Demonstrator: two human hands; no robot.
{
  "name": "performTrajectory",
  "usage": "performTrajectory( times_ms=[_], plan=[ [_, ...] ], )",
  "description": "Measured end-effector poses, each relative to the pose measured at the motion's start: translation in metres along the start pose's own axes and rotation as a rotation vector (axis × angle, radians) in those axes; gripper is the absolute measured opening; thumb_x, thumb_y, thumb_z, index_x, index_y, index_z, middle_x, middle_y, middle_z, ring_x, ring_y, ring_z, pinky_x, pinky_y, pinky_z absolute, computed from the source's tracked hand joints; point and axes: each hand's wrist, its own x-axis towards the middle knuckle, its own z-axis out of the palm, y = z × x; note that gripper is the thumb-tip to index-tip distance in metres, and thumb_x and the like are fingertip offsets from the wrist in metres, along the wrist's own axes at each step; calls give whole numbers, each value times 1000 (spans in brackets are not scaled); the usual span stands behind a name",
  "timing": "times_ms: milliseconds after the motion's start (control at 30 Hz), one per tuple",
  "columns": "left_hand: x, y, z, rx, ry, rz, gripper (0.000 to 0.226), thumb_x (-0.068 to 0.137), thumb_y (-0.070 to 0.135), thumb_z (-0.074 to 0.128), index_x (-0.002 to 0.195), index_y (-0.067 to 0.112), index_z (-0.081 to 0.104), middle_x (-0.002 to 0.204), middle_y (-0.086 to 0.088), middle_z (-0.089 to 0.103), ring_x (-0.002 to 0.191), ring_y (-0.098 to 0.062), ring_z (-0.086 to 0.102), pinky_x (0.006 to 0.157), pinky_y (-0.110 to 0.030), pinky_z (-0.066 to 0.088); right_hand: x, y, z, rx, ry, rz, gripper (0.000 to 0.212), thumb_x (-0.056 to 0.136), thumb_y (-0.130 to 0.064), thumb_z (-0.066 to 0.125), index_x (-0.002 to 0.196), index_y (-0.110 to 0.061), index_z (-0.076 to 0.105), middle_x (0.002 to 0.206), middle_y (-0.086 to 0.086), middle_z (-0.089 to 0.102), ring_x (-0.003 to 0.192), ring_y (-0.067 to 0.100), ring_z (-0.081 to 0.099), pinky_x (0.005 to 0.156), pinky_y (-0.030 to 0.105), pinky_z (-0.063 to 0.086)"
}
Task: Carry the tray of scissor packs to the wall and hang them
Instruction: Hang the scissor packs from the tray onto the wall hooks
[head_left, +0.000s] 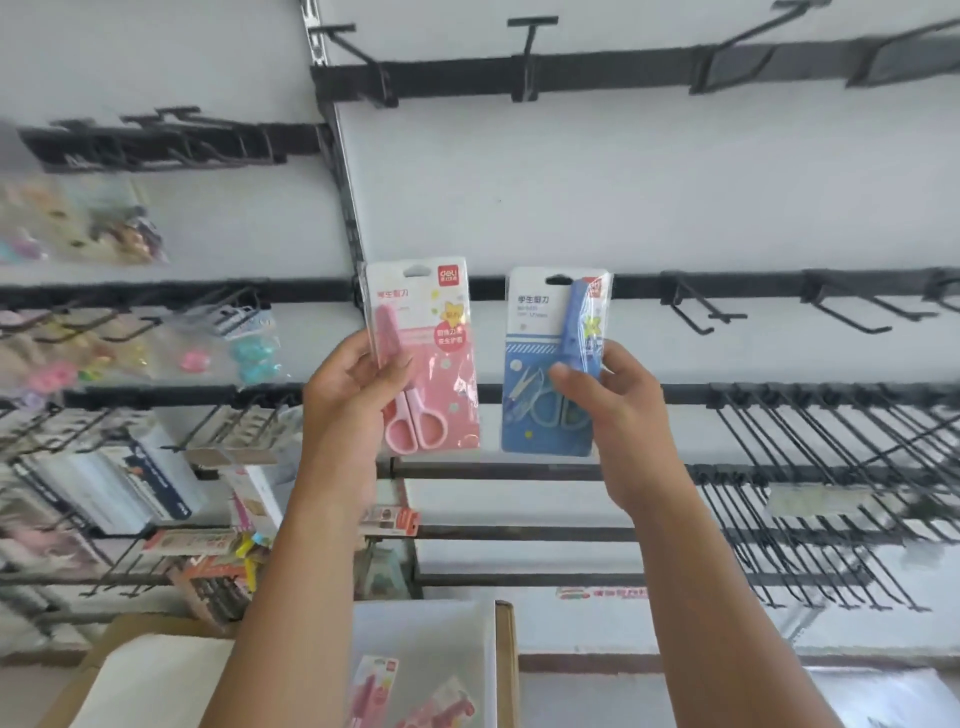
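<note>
Left hand grips pink pack (upright), right hand blue pack

The left hand covers the lower left part of the pink scissor pack, and the right hand hides the right edge of the blue scissor pack; the small print on both cards is too blurred to read. Below, the tray and the pink packs in it run off the bottom edge, partly behind the left forearm. The bagged trinkets at far left are smeared beyond telling what they are.
</note>
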Motion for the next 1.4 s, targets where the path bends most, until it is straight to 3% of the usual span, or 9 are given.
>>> performTrajectory(
  times_ms=[100,200,367,567,700,900,1233,1400],
  plan=[
    [25,21,2,-30,-19,55,27,91,6,66,116,17,70,107,-1,79,90,-15,76,69,-24,58,20,-20,18,1,-19,-56,22,94,-8,65,116,-7,67,107,13,79,95,36,76,81,48,62],
    [51,40,2,-33,-51,111,25,92,8,67,111,22,70,105,3,80,93,-14,76,76,-27,59,41,-38,38,15,-22,-104,20,95,-10,65,115,-8,68,107,13,79,96,37,75,76,44,63],
    [89,60,-5,-56,-109,187,24,92,8,66,110,24,69,100,6,80,89,-9,76,72,-23,57,68,-58,67,-1,10,-199,22,97,-19,65,118,-11,66,108,6,79,94,28,77,72,35,62],
    [115,66,-8,-70,-107,227,29,91,11,69,117,22,69,108,0,79,95,-16,76,74,-27,59,87,-62,82,1,33,-241,28,97,-22,65,124,-14,64,109,5,79,94,28,77,81,44,63],
    [125,69,-4,-96,-72,249,34,90,8,70,123,16,67,105,-2,80,92,-16,77,71,-25,58,96,-65,83,75,38,-256,40,93,-14,69,132,-11,57,97,5,81,79,23,77,68,36,62],
    [138,71,4,-90,-40,287,34,91,8,69,124,15,67,110,-6,79,96,-19,76,82,-33,60,105,-71,79,111,35,-265,33,94,-10,68,126,-7,60,88,3,80,72,16,75,57,24,57],
    [139,67,11,-83,21,341,28,92,8,68,107,32,73,99,6,81,90,-8,74,75,-24,57,103,-72,71,98,39,-266,28,95,-12,67,122,-11,62,87,4,81,70,17,76,57,24,57],
    [136,69,15,-37,103,379,27,92,13,70,98,39,73,93,12,81,85,-5,75,74,-27,59,102,-77,66,103,73,-290,22,95,-10,67,115,-17,65,85,1,81,70,15,76,57,24,57]
  ],
)
